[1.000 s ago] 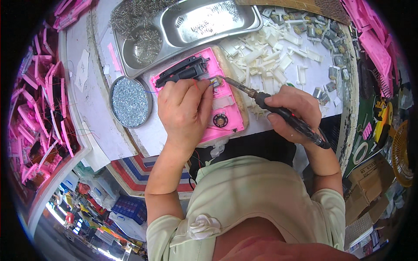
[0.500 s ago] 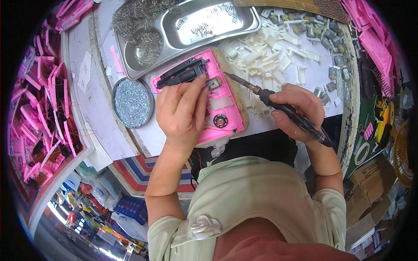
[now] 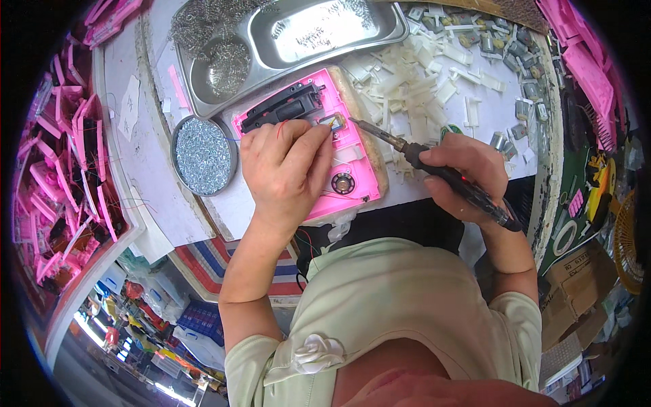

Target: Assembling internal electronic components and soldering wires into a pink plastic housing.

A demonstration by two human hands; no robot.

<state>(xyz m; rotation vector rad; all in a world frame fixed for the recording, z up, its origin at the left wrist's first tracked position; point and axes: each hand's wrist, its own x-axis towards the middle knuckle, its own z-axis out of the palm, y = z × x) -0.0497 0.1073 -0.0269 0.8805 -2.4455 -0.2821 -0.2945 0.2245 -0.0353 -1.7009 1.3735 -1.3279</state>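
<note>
A pink plastic housing [image 3: 342,159] lies on the white bench with a black part [image 3: 281,108] fitted at its top and a small round speaker [image 3: 343,183] near its lower edge. My left hand [image 3: 285,166] rests on the housing, fingertips pressing a thin red wire beside a small metal component [image 3: 333,122]. My right hand [image 3: 464,173] grips a black soldering iron [image 3: 434,169] like a pen. Its metal tip [image 3: 359,125] points left, a short gap away from the metal component.
A steel tray [image 3: 298,34] with coiled springs sits behind the housing. A round tin of screws [image 3: 203,154] is at the left. White plastic pieces [image 3: 420,74] and small motors [image 3: 515,61] litter the right bench. Pink shells [image 3: 61,169] fill the left bin.
The soldering iron tip has drawn back to the right, off the metal component it was touching. My left hand stays pressed on the housing.
</note>
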